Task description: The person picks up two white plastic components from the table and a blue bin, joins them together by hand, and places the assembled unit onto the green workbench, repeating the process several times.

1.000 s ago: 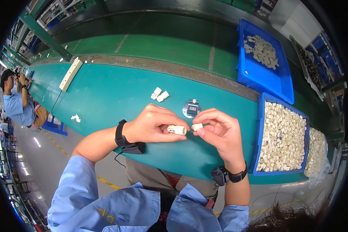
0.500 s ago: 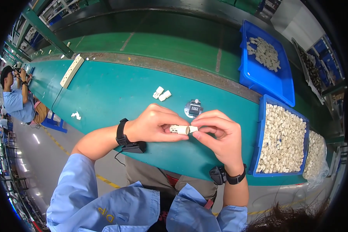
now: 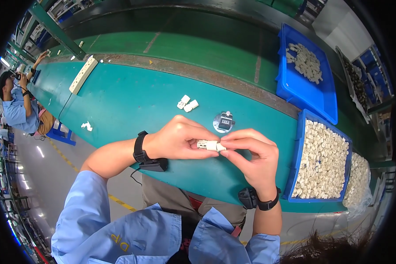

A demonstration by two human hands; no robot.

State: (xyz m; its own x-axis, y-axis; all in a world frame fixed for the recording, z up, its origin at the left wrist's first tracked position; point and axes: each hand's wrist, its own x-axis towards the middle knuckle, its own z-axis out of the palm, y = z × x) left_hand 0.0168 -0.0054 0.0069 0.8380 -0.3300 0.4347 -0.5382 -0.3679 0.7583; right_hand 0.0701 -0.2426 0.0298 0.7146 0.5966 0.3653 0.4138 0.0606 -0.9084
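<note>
My left hand [image 3: 178, 140] is closed on a cream plastic sleeve [image 3: 210, 145] with slots along one end, pinched between thumb and fingers. At its right end, my right hand [image 3: 256, 159] grips a smaller cream plastic cap [image 3: 221, 148] in its fingertips. The two parts meet, and the fingers partly cover the joint; how deep the cap sits I cannot tell. Just beyond my hands a tally counter [image 3: 225, 121] on a round base rests on the green table [image 3: 132, 105]. Two loose cream plastic fittings [image 3: 190, 105] lie to its left.
At the right, a blue bin [image 3: 289, 176] holds many small cream parts. Behind it another blue bin [image 3: 308, 99] holds fittings, and a clear bag [image 3: 358, 185] of parts stands beside. A power strip [image 3: 83, 75] and white scraps [image 3: 87, 126] lie left, near a seated person [image 3: 17, 105].
The cap has come squarely against the sleeve's open end, which it met at an angle before. The view has shifted slightly. The person at the far left has stretched out an arm.
</note>
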